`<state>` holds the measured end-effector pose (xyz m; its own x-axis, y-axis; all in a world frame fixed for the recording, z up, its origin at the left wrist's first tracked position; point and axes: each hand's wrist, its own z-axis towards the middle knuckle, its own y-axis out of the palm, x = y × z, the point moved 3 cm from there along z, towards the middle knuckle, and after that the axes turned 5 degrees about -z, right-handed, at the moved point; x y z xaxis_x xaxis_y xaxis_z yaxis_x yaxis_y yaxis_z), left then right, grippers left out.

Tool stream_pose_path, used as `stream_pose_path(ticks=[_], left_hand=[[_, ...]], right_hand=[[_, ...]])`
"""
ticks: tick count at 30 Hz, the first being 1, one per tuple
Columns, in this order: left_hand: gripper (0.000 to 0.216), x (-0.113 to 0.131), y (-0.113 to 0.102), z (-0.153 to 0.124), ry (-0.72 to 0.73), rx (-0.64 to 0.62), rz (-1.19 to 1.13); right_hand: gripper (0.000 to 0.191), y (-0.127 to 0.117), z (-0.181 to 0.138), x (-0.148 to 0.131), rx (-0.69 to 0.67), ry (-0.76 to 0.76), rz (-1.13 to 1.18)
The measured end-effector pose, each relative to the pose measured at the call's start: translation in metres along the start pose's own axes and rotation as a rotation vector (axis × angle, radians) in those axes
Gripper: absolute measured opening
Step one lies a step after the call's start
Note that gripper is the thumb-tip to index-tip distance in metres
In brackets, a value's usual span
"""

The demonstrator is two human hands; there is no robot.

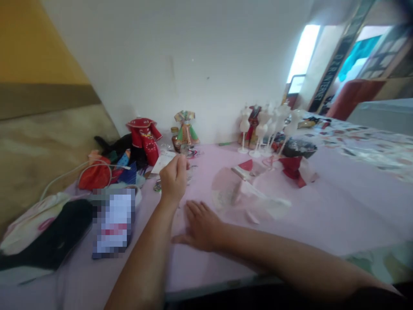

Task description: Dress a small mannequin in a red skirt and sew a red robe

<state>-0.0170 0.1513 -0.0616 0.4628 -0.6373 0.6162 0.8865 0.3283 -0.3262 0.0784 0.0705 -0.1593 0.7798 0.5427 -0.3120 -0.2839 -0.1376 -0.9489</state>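
My left hand [173, 178] is raised over the pink tabletop [206, 267], its fingers curled closed. Whatever may be in them is hidden or too small to make out. Palm down on the table, my right hand [203, 226] lies open with fingers spread, close to the left wrist. Right of it are pale, sheer fabric pieces [254, 200], and a dark red piece of cloth [295, 170] lies farther off. Just behind my left hand is a white sheet of paper [163, 160], partly covered by the hand.
Small dress forms wear a red robe [146, 135] and a green-and-gold dress [186, 128] by the wall. Several bare white mannequin stands [265, 125] cluster at the back right. A blurred-out device [115, 223], an orange cloth [94, 173] and dark fabric [61, 237] lie left.
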Motion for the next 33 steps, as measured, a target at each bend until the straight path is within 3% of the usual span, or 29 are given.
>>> stream_pose_path(ticks=[4, 7, 8, 14, 18, 20, 26, 33], left_hand=[[0.038, -0.004, 0.002, 0.000, -0.033, -0.038, 0.067], [0.038, -0.004, 0.002, 0.001, -0.043, -0.050, 0.079], [0.038, -0.004, 0.003, 0.000, -0.046, -0.056, 0.082], [0.040, -0.006, 0.008, -0.001, -0.063, -0.114, 0.132], [0.040, -0.006, 0.014, -0.004, -0.041, -0.177, 0.179], [0.039, -0.007, 0.019, -0.005, -0.033, -0.218, 0.198], [0.029, -0.013, 0.040, -0.015, -0.097, -0.406, 0.277], [0.012, 0.002, 0.082, -0.056, -0.011, -0.808, 0.277]], right_hand=[[0.073, -0.034, 0.020, 0.004, 0.095, -0.083, 0.001], [0.028, -0.064, 0.016, 0.037, 0.163, -0.042, -0.023], [0.024, -0.073, 0.012, 0.053, 0.196, 0.013, -0.037], [0.023, -0.142, -0.005, 0.173, 0.549, 0.286, -0.036], [0.048, -0.196, -0.020, 0.249, 0.924, 0.471, 0.003], [0.061, -0.214, -0.025, 0.281, 1.045, 0.567, 0.035], [0.067, -0.221, -0.015, 0.337, 1.089, 0.657, 0.189], [0.062, -0.212, 0.009, 0.366, 1.028, 0.643, 0.365]])
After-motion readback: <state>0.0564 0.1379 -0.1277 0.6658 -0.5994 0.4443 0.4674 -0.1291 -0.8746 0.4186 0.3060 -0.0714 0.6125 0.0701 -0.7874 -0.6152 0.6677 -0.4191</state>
